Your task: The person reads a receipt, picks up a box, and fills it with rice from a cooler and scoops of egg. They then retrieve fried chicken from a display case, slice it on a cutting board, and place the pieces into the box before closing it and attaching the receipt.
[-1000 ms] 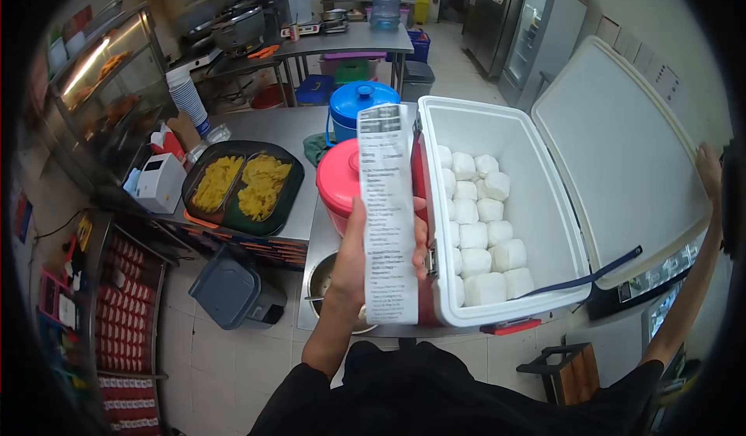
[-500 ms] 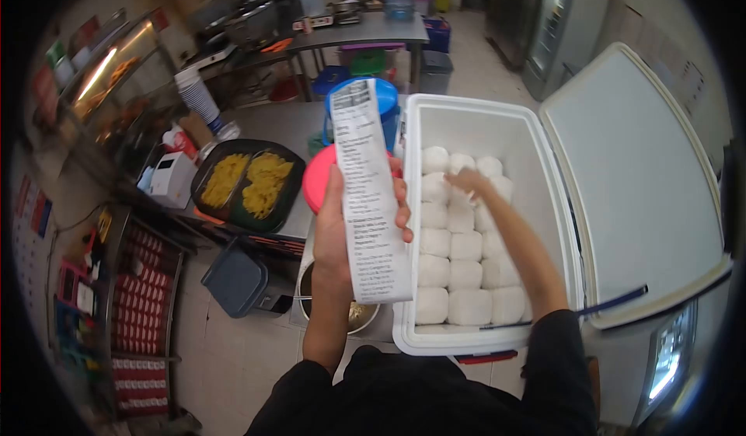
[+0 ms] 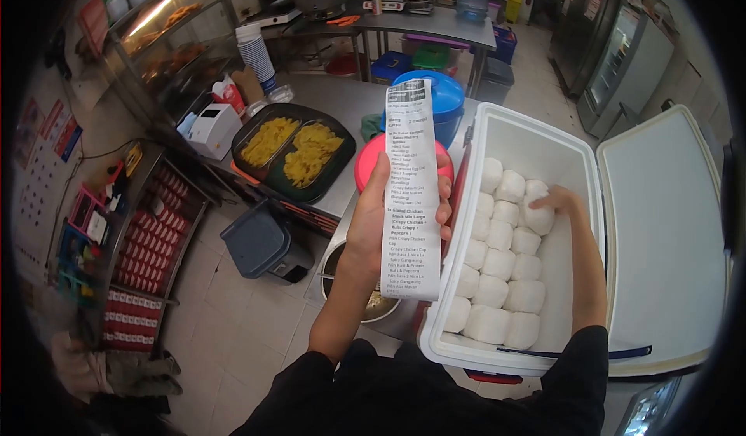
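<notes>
A long printed receipt [image 3: 412, 195] stands upright in my left hand [image 3: 369, 222], its fingers wrapped round the right edge and the thumb on the left. White wrapped bundles [image 3: 497, 262] lie in rows inside a white cooler box [image 3: 509, 119]. My right hand [image 3: 566, 203] reaches into the box near its right wall. Its fingers are curled over one white bundle [image 3: 538, 217] in the right row, which looks larger than its neighbours. The thumb is hidden, so how firm the hold is does not show.
The cooler's lid [image 3: 660, 234] hangs open to the right. Behind the receipt are a pink lid [image 3: 369, 165] and a blue container [image 3: 444, 98]. A black tray [image 3: 272, 173] with yellow food sits on the counter. Below it is a grey bin [image 3: 260, 234].
The view has swung left, shifting the scene rightward. My right hand has gone from a blur above the bundles to the right row, with its fingers on one bundle. My left hand still holds the receipt.
</notes>
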`<control>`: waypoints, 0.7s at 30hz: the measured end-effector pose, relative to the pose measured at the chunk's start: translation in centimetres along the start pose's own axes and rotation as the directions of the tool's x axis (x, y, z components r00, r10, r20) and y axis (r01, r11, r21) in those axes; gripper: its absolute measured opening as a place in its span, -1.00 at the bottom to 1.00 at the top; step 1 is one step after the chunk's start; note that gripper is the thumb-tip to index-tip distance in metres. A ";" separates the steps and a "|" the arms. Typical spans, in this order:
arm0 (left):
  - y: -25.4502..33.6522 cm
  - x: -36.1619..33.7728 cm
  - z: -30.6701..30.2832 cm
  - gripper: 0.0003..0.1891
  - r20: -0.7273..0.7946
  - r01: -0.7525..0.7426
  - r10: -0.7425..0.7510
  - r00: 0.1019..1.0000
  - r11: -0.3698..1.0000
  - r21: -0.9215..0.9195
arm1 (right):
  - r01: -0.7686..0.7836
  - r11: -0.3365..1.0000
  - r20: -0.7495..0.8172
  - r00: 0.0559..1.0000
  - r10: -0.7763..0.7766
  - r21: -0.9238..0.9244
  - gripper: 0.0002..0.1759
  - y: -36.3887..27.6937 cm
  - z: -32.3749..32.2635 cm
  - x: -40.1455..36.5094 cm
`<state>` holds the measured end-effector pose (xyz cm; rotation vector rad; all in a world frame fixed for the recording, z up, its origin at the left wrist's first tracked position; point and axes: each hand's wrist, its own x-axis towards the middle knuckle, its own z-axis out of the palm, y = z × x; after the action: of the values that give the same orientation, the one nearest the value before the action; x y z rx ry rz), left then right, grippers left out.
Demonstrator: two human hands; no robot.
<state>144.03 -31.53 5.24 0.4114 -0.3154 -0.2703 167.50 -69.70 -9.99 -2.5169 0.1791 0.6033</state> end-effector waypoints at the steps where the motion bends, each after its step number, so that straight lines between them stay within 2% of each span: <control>1: 0.3 -0.3 -0.1 -0.41 -0.015 -0.005 0.005 1.000 1.000 0.017 | -0.024 0.993 0.055 0.998 0.030 -0.112 -0.01 -0.3 0.1 -0.8; 2: 0.6 -0.5 -0.2 -0.41 -0.024 -0.016 0.016 1.000 1.000 0.017 | -0.042 0.974 0.104 0.992 0.067 -0.224 0.04 -0.8 -0.2 -1.5; 3: 1.0 -0.8 -0.1 -0.41 -0.037 -0.014 0.015 0.999 1.000 0.021 | -0.035 0.972 0.113 0.992 0.062 -0.231 0.04 -1.9 -0.5 -2.4; 5: 1.9 -1.3 -0.2 -0.41 -0.054 -0.027 0.029 0.998 0.999 0.029 | -0.064 0.901 0.359 0.903 0.235 -0.429 0.14 -4.4 -0.9 -3.8; 6: 2.4 -1.9 -0.4 -0.40 -0.056 -0.028 0.030 0.998 0.999 0.026 | -0.052 0.898 0.367 0.901 0.232 -0.438 0.14 -4.5 -0.1 -4.2; 8: 3.8 -3.0 -0.7 -0.40 -0.064 -0.046 0.047 0.997 0.999 0.021 | 0.004 0.963 0.250 0.966 0.066 -0.271 0.15 -3.8 1.1 -5.7; 10: 5.4 -4.6 -1.2 -0.39 -0.052 -0.054 0.054 0.997 0.999 0.003 | 0.060 0.942 0.232 0.973 0.020 -0.331 0.15 -4.4 1.3 -7.4; 12: 7.6 -7.0 -1.6 -0.38 -0.065 -0.074 0.074 0.995 0.997 0.002 | 0.009 0.912 0.157 0.986 0.061 -0.411 0.20 -6.8 -0.3 -9.7; 13: 8.6 -9.0 -2.4 -0.37 -0.089 -0.083 0.083 0.993 0.997 0.007 | 0.027 0.879 0.100 0.995 0.023 -0.476 0.23 -7.8 -0.6 -10.6; 14: 10.1 -10.9 -2.8 -0.36 -0.149 -0.072 0.062 0.987 0.996 -0.058 | 0.055 0.736 0.096 0.995 0.013 -0.675 0.23 -7.9 -2.8 -9.0; 15: 11.6 -12.8 -3.4 -0.35 -0.148 -0.083 0.073 0.986 0.995 -0.062 | 0.080 0.641 -0.046 0.983 -0.178 -0.764 0.23 -7.7 -5.0 -9.0; 16: 13.6 -15.0 -4.3 -0.35 -0.154 -0.105 0.096 0.983 0.993 -0.051 | 0.174 0.623 -0.005 0.962 -0.275 -0.762 0.10 -11.8 -6.9 -12.2; 17: 15.2 -17.7 -5.2 -0.37 -0.151 -0.131 0.124 0.981 0.991 -0.038 | 0.205 0.620 -0.131 0.883 -0.451 -0.757 0.02 -15.6 -7.5 -16.0; 18: 16.9 -20.7 -6.3 -0.39 -0.148 -0.158 0.153 0.977 0.987 -0.021 | 0.273 0.631 -0.251 0.750 -0.613 -0.726 -0.06 -20.6 -6.1 -20.3; 19: 18.5 -24.1 -7.4 -0.41 -0.164 -0.171 0.170 0.972 0.985 0.006 | 0.326 0.619 -0.371 0.572 -0.731 -0.715 -0.14 -25.6 -4.4 -26.1; 21: 21.6 -31.4 -10.2 -0.46 -0.146 -0.194 0.196 0.970 0.981 0.028 | 0.467 0.552 -0.489 0.261 -0.832 -0.691 -0.31 -33.2 1.2 -35.4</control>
<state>123.00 1.04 -2.05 0.4084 -0.2096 -0.0448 143.65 -40.84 20.95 -2.6897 -0.8223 -1.0072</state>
